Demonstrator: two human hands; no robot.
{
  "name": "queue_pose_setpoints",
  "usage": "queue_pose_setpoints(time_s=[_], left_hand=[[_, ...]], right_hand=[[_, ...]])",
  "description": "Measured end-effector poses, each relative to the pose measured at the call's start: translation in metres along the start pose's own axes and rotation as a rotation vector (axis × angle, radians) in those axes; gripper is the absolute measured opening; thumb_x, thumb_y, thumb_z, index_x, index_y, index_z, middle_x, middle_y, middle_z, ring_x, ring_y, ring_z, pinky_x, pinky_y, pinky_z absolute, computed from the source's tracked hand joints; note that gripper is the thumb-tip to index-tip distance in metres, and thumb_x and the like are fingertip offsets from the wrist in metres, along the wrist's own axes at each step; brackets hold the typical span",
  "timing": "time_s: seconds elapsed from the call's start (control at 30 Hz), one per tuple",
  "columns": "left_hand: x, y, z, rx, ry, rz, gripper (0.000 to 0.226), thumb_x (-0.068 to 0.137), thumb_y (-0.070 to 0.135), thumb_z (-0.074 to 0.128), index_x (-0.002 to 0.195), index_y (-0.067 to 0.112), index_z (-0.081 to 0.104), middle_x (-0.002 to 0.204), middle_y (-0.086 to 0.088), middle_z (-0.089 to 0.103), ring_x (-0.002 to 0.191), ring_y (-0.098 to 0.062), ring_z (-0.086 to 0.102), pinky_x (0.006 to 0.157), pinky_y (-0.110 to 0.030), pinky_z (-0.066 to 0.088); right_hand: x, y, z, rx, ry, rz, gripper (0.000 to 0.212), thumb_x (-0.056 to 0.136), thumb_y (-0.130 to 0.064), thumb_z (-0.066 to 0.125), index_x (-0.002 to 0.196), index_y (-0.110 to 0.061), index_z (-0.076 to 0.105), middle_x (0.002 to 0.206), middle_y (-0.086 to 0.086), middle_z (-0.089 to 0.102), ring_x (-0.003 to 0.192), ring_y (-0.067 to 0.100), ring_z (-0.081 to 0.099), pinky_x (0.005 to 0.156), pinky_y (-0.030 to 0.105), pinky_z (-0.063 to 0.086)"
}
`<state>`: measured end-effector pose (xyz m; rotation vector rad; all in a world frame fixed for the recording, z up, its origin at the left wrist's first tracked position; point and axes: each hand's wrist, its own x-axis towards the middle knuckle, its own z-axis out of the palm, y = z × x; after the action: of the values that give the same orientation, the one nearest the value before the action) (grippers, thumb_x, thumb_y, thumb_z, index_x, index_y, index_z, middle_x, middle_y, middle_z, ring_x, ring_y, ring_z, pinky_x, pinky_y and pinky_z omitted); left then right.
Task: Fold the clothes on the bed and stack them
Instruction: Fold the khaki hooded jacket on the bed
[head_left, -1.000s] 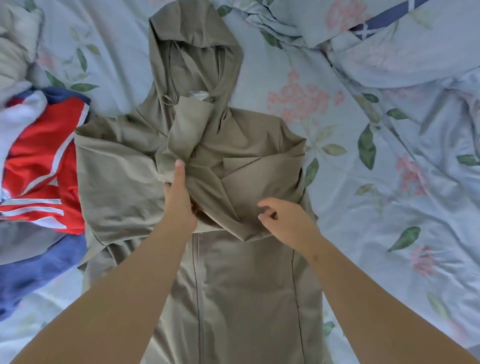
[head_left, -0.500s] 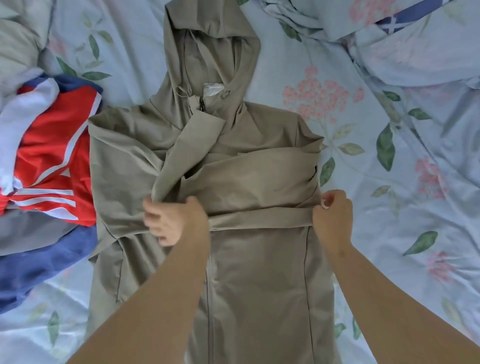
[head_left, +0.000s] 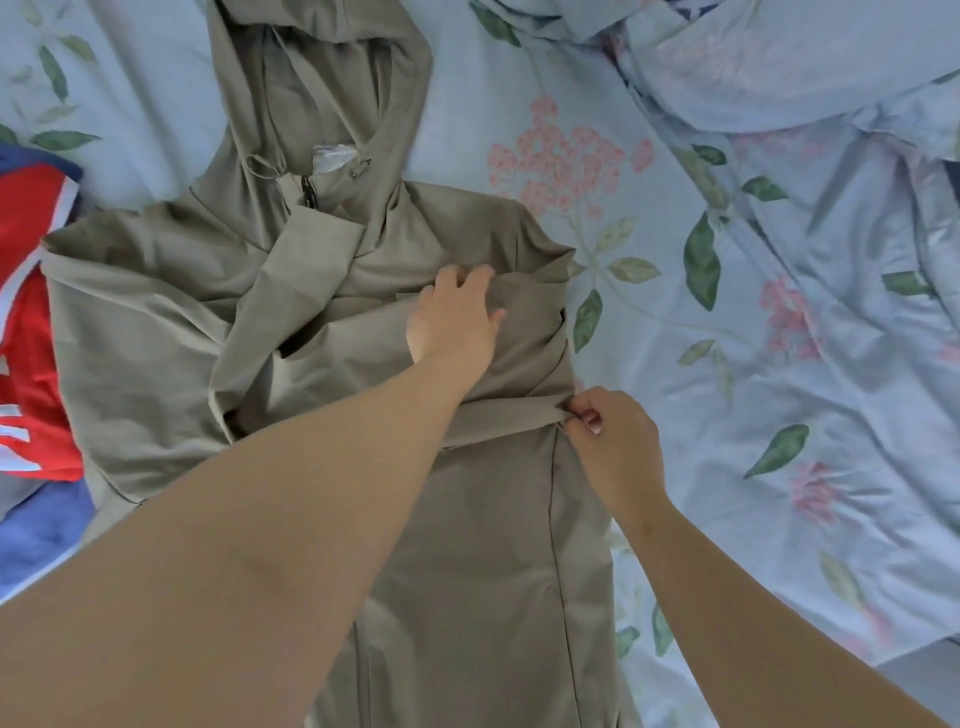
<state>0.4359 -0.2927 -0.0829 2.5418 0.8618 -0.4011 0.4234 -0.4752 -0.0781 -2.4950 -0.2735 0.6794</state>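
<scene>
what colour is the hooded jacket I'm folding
Plain khaki-olive hooded jacket, no pattern, shown best in the head view.

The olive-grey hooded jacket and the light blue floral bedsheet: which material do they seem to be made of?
Olive-grey hooded jacket: thin, smooth woven fabric, probably a synthetic, matt with a faint sheen; it folds in sharp, flat creases. Light blue floral bedsheet: soft printed cloth, perhaps cotton, matt; it lies in many loose wrinkles.

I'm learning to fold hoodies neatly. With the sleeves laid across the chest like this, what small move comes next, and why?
Probably draw the sleeve taut and level with the side edge of the hoodie, then let go: the right hand pinches its fold there, the left hand rests on it, and it looks creased.
</scene>
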Motion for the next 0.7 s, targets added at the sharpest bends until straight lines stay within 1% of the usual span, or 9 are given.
queue_pose_setpoints(time_s=[0.03,0.1,0.23,0.3,0.37,0.47,0.53,0.6,0.7], left_hand=[[0.003,0.000,-0.002,-0.077,0.008,0.032,0.032,0.098,0.032,0.044,0.128,0.023,0.051,0.134,-0.005,0.041,0.114,-0.026,0.049,0.079,-0.034,0.040],[0.013,-0.004,-0.006,-0.240,0.083,-0.001,0.026,0.099,0.025,0.043,0.116,0.017,0.060,0.127,-0.007,0.047,0.107,-0.027,0.053,0.078,-0.032,0.039],[0.021,-0.025,-0.016,-0.509,0.214,-0.296,0.027,0.098,0.019,0.040,0.113,0.012,0.061,0.120,-0.011,0.058,0.109,-0.028,0.054,0.084,-0.029,0.039],[0.016,-0.031,-0.012,-0.493,0.137,-0.279,0.025,0.097,0.019,0.042,0.118,0.014,0.056,0.126,-0.009,0.053,0.111,-0.026,0.052,0.083,-0.026,0.036],[0.012,-0.033,-0.009,-0.442,0.078,-0.199,0.027,0.097,0.021,0.046,0.122,0.015,0.051,0.131,-0.009,0.047,0.113,-0.025,0.050,0.084,-0.026,0.034],[0.009,-0.039,-0.009,-0.385,0.048,-0.164,0.029,0.096,0.021,0.047,0.125,0.016,0.049,0.134,-0.009,0.044,0.116,-0.027,0.048,0.094,-0.033,0.037],[0.007,-0.047,-0.010,-0.197,0.026,-0.161,0.027,0.098,0.023,0.042,0.123,0.017,0.051,0.130,-0.009,0.048,0.118,-0.030,0.047,0.097,-0.041,0.036],[0.003,-0.056,-0.014,-0.062,0.045,-0.194,0.027,0.101,0.024,0.036,0.118,0.015,0.054,0.123,-0.009,0.055,0.116,-0.031,0.048,0.093,-0.042,0.035],[-0.003,-0.071,-0.020,-0.243,0.141,-0.234,0.023,0.100,0.021,0.037,0.109,0.010,0.055,0.114,-0.012,0.059,0.108,-0.033,0.052,0.089,-0.043,0.041]], right_hand=[[-0.001,0.004,-0.001,-0.020,-0.010,0.000,0.006,0.087,-0.012,0.059,0.087,-0.012,0.064,0.081,-0.008,0.054,0.083,0.018,0.052,0.079,0.031,0.043],[-0.002,0.010,-0.004,-0.064,-0.020,0.021,0.007,0.087,-0.013,0.058,0.087,-0.011,0.065,0.080,-0.004,0.056,0.083,0.019,0.053,0.080,0.034,0.044],[0.006,0.015,-0.008,-0.115,-0.080,0.080,0.012,0.087,-0.009,0.054,0.087,-0.007,0.066,0.086,0.006,0.063,0.085,0.026,0.057,0.081,0.040,0.046],[0.012,0.010,-0.008,-0.125,-0.121,0.113,0.018,0.086,-0.006,0.047,0.088,-0.008,0.064,0.091,0.006,0.062,0.089,0.029,0.057,0.082,0.043,0.047],[0.015,0.001,-0.009,-0.015,-0.037,0.105,0.019,0.084,-0.004,0.045,0.090,-0.014,0.060,0.099,0.002,0.058,0.095,0.030,0.055,0.084,0.045,0.046],[0.015,-0.018,-0.007,-0.035,0.103,-0.148,0.034,0.085,-0.009,0.053,0.117,-0.019,0.055,0.140,0.001,0.043,0.119,0.026,0.041,0.098,0.040,0.037],[0.018,-0.026,-0.002,-0.233,-0.057,-0.311,0.047,0.092,-0.025,0.051,0.138,-0.025,0.043,0.152,-0.003,0.028,0.133,0.021,0.029,0.105,0.038,0.027],[0.024,-0.026,0.006,-0.472,-0.241,-0.272,0.053,0.096,-0.037,0.041,0.146,-0.027,0.028,0.155,-0.009,0.022,0.141,0.016,0.018,0.109,0.037,0.021],[0.029,-0.026,0.009,-0.593,-0.241,-0.148,0.043,0.096,-0.032,0.036,0.138,-0.021,0.040,0.148,-0.008,0.035,0.138,0.014,0.025,0.107,0.040,0.023]])
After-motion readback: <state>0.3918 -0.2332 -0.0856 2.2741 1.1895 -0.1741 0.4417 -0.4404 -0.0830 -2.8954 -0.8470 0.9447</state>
